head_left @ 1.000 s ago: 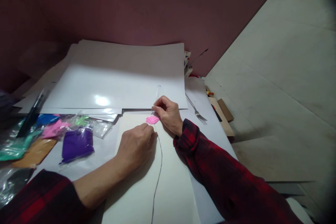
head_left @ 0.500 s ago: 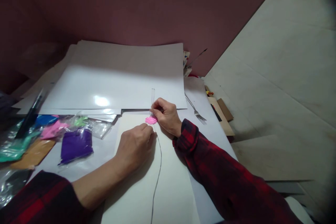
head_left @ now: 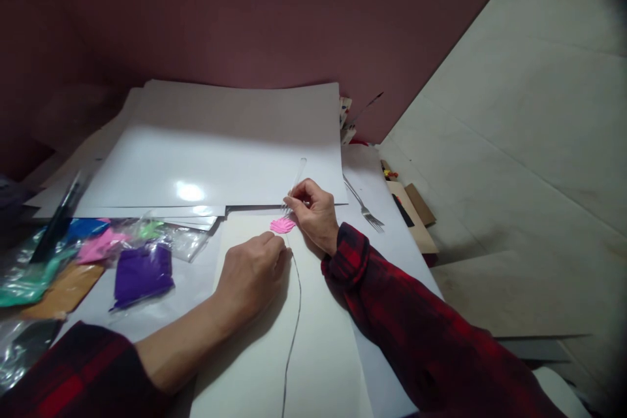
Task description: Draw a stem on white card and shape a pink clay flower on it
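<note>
My right hand point(head_left: 314, 211) pinches a clear plastic fork point(head_left: 295, 183), its tines pressed on a small flat pink clay piece point(head_left: 283, 225) on a white sheet point(head_left: 274, 339). The fork's handle tilts up and away to the right. My left hand point(head_left: 252, 273) rests on the sheet just below the pink piece, fingers curled, fingertips at the top of a thin dark wire point(head_left: 292, 333) that runs down the sheet toward me. Whether it pinches the wire is hidden.
Glossy white boards point(head_left: 215, 157) are stacked behind. Bags of coloured clay lie at left: purple point(head_left: 143, 273), pink point(head_left: 98, 245), green point(head_left: 22, 277). A metal fork point(head_left: 365, 206) lies to the right, near cardboard scraps point(head_left: 416, 215). Dark brushes point(head_left: 59, 215) lie at far left.
The clear fork's handle swung from leaning right to upright and back to leaning right, as my right hand rocked it on the pink piece. My left hand stayed put.
</note>
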Demonstrator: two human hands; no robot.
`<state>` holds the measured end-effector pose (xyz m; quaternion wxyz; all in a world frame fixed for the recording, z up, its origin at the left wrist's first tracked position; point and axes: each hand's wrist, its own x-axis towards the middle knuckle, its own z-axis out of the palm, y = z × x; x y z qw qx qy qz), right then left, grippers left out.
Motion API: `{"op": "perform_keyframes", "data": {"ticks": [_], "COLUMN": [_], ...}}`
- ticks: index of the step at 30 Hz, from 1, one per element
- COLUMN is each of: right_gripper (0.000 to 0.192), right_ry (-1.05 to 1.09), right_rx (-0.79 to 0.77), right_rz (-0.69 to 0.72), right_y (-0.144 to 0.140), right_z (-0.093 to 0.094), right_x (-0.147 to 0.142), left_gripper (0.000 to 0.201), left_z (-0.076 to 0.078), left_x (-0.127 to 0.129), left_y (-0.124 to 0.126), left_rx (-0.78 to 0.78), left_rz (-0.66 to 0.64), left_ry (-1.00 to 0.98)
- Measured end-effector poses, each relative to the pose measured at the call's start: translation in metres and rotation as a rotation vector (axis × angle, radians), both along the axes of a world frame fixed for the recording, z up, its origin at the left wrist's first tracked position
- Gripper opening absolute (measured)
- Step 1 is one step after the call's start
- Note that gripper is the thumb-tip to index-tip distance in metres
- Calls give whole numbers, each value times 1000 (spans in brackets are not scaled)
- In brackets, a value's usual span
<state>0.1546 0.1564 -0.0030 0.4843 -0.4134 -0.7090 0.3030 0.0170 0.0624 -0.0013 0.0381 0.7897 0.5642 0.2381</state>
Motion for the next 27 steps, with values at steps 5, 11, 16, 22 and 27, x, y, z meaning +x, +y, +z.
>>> {"op": "perform_keyframes", "data": {"ticks": [5,11,16,22,27], "right_gripper": [12,12,15,12,11], "right_ry": [-24,-103,-164,-85,3], "right_rx": [1,57,180,124,54], "right_rz": [39,80,107,38,61], "right_y": [-2,-4,-4,-2,-2], "right_z": [0,0,0,-1,-1], "right_x": [0,0,0,0,-1], "left_gripper": [25,25,25,25,25], "left_z": [-1,0,-1,-3,-2], "left_x": [1,0,1,0,1], "left_y": [0,0,-1,0,0], "left_rx": [3,-13,-2,20,16], "left_rz": [-7,0,6,6,-3], "left_ry": [-10,5,4,1,-3]}}
